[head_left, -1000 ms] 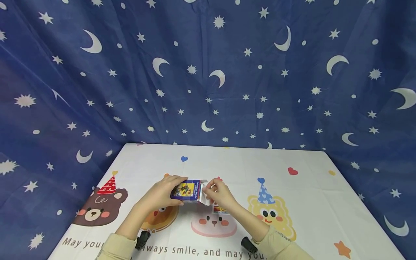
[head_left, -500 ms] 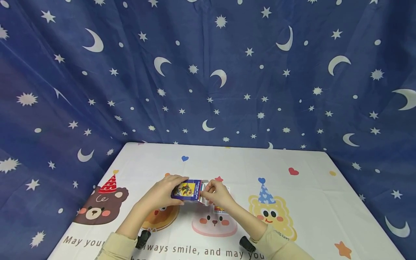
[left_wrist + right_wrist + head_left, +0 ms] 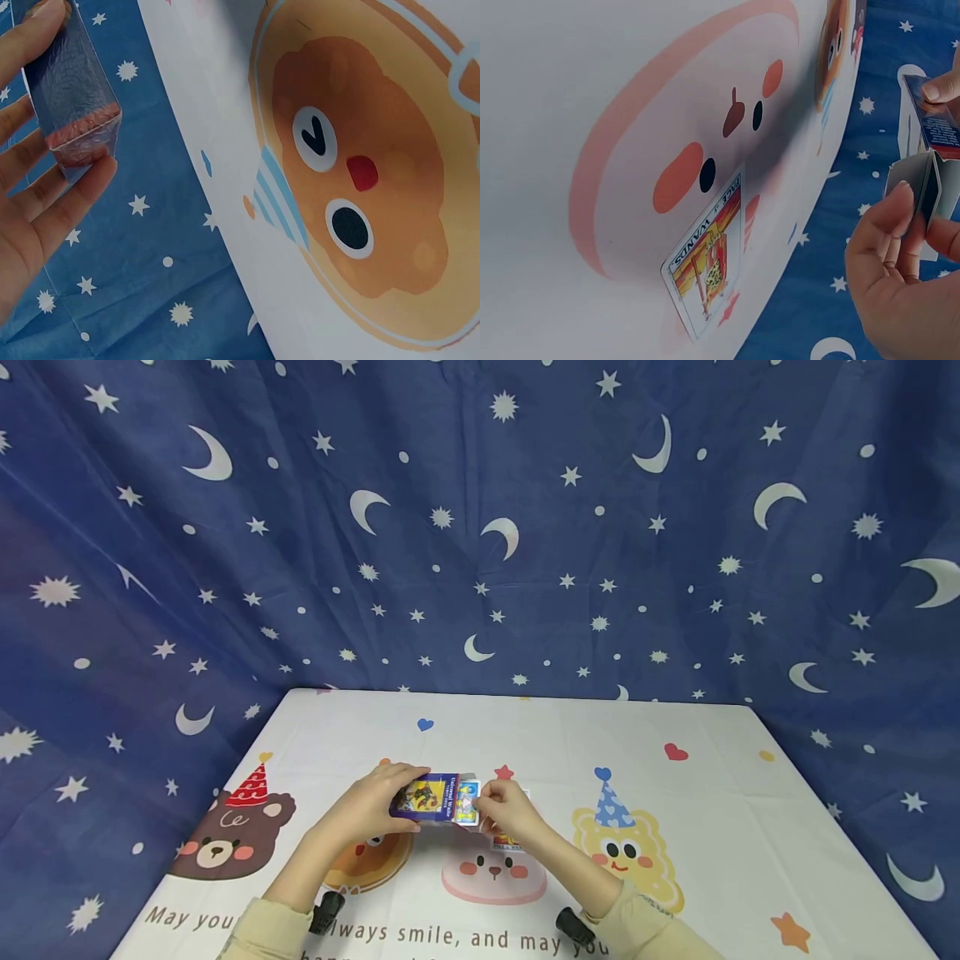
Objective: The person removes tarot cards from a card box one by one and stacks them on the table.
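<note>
My left hand grips a blue tarot card box by its left end, thumb and fingers on opposite edges. In the left wrist view, the box's plastic-wrapped closed end lies between thumb and fingers. From the open right end, colourful tarot cards stick out partway. My right hand pinches their outer edge, and the box's white flaps stand by its fingers in the right wrist view. A loose "Page of Wands" card lies face up on the tablecloth, partly hidden by the right hand in the head view.
A white tablecloth printed with cartoon faces, hearts and lettering covers the table. Behind it and at the sides hangs a dark blue curtain with moons and stars. Black wrist devices sit at both sleeves.
The cards have slid out of the box's open end, their picture now visible between box and right hand. The right hand has shifted slightly right; the left keeps its grip on the box.
</note>
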`<act>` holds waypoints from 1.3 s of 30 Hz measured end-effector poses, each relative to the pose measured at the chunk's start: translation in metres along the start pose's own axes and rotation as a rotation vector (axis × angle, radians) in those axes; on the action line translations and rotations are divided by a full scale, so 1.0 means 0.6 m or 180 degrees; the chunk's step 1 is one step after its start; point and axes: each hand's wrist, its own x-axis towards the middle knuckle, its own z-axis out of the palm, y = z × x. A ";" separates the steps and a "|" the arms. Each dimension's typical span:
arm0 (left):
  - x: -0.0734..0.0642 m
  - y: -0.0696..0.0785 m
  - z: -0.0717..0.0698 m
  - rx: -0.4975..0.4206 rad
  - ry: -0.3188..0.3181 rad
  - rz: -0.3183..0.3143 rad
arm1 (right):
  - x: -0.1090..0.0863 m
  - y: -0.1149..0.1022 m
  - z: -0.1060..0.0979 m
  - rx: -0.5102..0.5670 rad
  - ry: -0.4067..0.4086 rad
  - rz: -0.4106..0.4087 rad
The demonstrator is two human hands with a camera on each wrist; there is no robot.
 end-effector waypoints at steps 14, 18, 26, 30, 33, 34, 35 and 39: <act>-0.003 -0.020 -0.005 0.0087 0.0048 0.0079 | 0.002 0.008 -0.007 0.0730 -0.0331 0.0580; -0.003 -0.021 -0.004 0.0054 0.0053 0.0043 | 0.002 0.014 -0.004 0.0573 -0.0525 0.0574; -0.001 -0.023 -0.012 0.0065 0.0063 0.0031 | -0.001 0.006 -0.006 0.0673 -0.0459 0.0529; -0.004 -0.025 -0.013 0.0077 0.0033 -0.0012 | -0.004 0.007 -0.011 0.0701 -0.0482 0.0536; -0.006 -0.025 -0.012 0.0080 0.0009 -0.0043 | -0.005 0.009 -0.016 0.0659 -0.0494 0.0524; -0.007 -0.026 -0.012 0.0088 0.0012 -0.0044 | -0.005 0.009 -0.018 0.0632 -0.0487 0.0521; -0.007 -0.026 -0.012 0.0090 0.0017 -0.0044 | -0.005 0.009 -0.021 0.0613 -0.0477 0.0522; -0.007 -0.029 -0.013 0.0070 0.0042 -0.0086 | -0.006 0.009 -0.035 0.0527 -0.0431 0.0489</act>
